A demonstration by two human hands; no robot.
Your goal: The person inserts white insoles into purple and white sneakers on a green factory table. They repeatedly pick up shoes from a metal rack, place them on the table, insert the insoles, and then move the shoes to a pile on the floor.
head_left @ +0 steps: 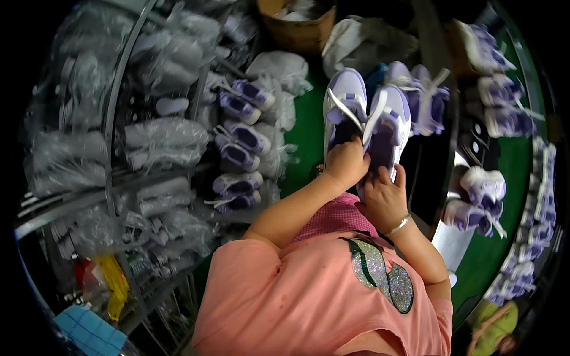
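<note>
A pair of lilac and white sneakers is held up side by side in front of me, toes pointing away. My left hand [347,160] is closed at the opening of the left sneaker [349,85], its fingertips partly hidden inside. My right hand [383,197], with a silver bangle at the wrist, grips the heel of the right sneaker [399,105], thumb and fingers around the back edge. White straps or laces cross the tops of both shoes.
To the left stands a metal rack [111,118] with plastic-wrapped bundles [163,139] and several lilac sneakers [240,142]. More sneakers [484,187] lie by the green conveyor [515,172] on the right. A cardboard box [297,29] is ahead; another person [496,326] is at lower right.
</note>
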